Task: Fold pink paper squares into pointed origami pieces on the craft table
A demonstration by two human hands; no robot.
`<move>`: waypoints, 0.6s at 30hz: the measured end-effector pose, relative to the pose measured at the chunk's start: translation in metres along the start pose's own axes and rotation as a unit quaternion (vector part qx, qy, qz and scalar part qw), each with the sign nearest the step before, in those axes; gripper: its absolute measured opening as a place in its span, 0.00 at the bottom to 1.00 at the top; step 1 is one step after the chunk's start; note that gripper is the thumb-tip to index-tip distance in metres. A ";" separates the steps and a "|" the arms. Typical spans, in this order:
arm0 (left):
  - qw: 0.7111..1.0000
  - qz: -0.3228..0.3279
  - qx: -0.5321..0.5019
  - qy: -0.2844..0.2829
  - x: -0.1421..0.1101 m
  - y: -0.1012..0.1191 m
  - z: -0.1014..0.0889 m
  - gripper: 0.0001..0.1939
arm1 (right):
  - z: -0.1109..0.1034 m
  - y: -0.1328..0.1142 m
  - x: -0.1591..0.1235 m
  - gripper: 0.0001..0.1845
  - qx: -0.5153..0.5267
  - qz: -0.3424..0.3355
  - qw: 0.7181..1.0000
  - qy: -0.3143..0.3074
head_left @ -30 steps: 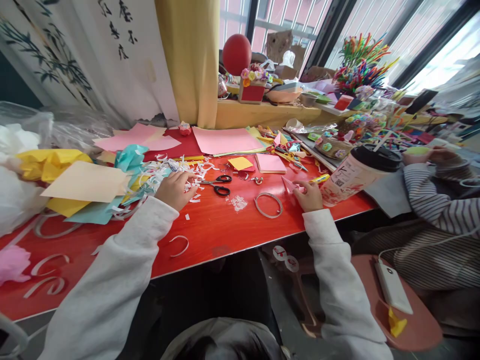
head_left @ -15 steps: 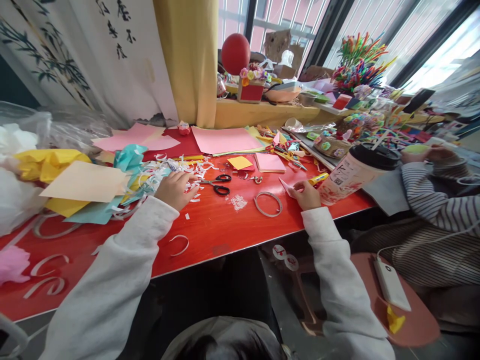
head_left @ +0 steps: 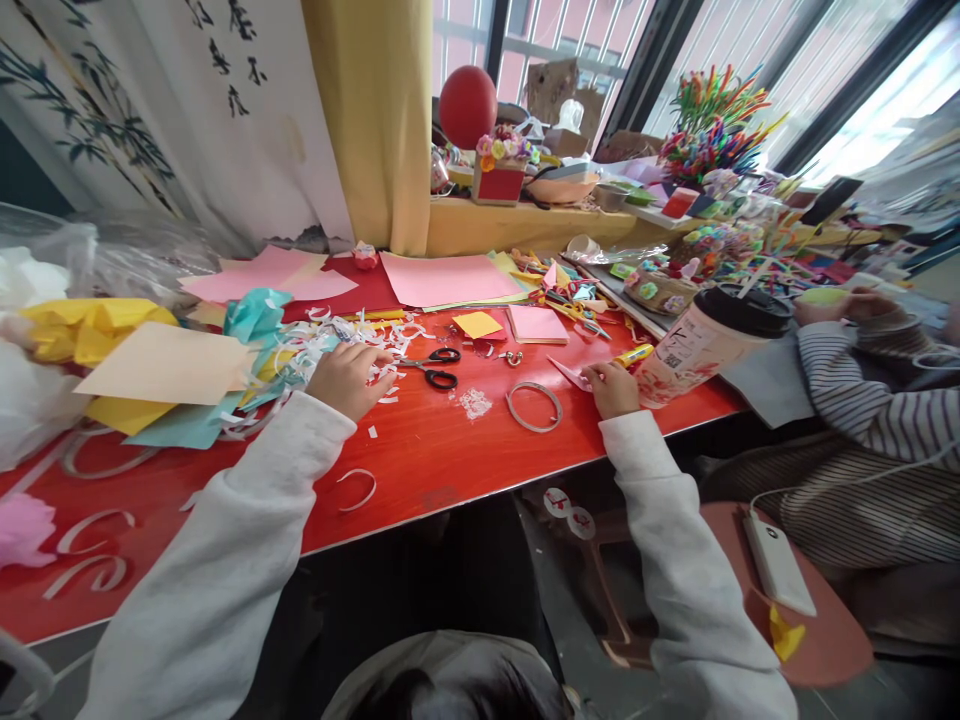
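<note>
My left hand (head_left: 349,380) rests on the red table at the edge of the white paper shreds (head_left: 330,335). Its thumb and fingers are apart, close to the blade tips of black-handled scissors (head_left: 441,378). At the right, my right hand (head_left: 613,388) has its fingers closed on a pink piece of paper (head_left: 568,374), whose pointed end sticks out to the left over the table. Between the hands lie a coiled paper strip ring (head_left: 534,407), a small heap of clear bits (head_left: 475,403) and a small metallic item (head_left: 514,358).
A lidded drink cup (head_left: 712,345) stands just right of my right hand, with a yellow cutter-like tool (head_left: 634,355) beside it. Pink sheets (head_left: 442,280) and a sticky-note stack (head_left: 538,325) lie behind. Coloured paper (head_left: 169,365) is piled left. Another person's striped sleeve (head_left: 862,375) is at far right.
My right hand has lowered the pink paper a little, and it now lies flatter to the table. My left hand stays in place. The view has shifted slightly.
</note>
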State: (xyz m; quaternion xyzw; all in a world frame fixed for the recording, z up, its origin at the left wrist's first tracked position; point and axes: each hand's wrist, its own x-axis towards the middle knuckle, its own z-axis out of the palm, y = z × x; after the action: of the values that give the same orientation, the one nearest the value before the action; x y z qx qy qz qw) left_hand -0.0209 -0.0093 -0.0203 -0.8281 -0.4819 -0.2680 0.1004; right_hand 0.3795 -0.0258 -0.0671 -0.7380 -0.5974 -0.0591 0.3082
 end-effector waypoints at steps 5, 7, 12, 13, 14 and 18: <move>1.000 0.004 0.003 0.005 0.000 -0.001 0.000 0.09 | 0.001 0.001 0.001 0.10 0.037 0.032 0.999 0.005; 1.000 0.003 0.003 0.003 0.000 -0.001 0.000 0.09 | 0.001 0.002 0.001 0.09 0.031 0.024 0.999 0.003; 1.000 0.008 0.007 0.001 0.000 -0.002 0.002 0.09 | 0.003 0.005 0.001 0.14 0.018 -0.015 1.000 0.010; 1.000 0.009 0.009 0.003 0.000 -0.002 0.002 0.09 | 0.003 0.005 0.001 0.15 0.016 -0.016 1.000 0.009; 1.000 0.009 0.010 0.004 0.000 -0.002 0.003 0.09 | 0.003 0.005 0.001 0.15 0.013 -0.015 1.000 0.008; 1.000 0.009 0.007 0.003 0.000 -0.002 0.003 0.09 | 0.002 0.001 0.000 0.14 -0.001 -0.015 1.000 0.006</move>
State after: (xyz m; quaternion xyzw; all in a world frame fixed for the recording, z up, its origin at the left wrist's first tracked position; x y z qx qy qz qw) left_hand -0.0217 -0.0072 -0.0231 -0.8307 -0.4760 -0.2668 0.1099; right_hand 0.3797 -0.0246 -0.0688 -0.7288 -0.6066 -0.0683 0.3101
